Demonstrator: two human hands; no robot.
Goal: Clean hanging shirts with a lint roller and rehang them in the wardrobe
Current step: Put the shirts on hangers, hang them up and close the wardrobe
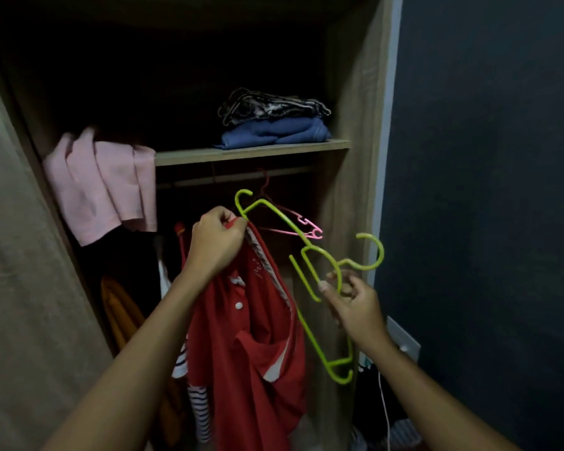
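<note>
A red polo shirt with white buttons hangs in front of the open wardrobe. My left hand is closed on its collar, right beside the neck of a green plastic hanger whose hook points up and left. A second green hanger is tilted, its hook to the right and its body running down past the shirt's right edge. My right hand pinches this second hanger near its neck. The two green hangers cross each other. No lint roller is in view.
An empty pink hanger hangs on the rail under the shelf. Folded blue and striped clothes lie on the shelf, and a pink garment drapes over its left end. Orange and striped garments hang low. A dark wall stands on the right.
</note>
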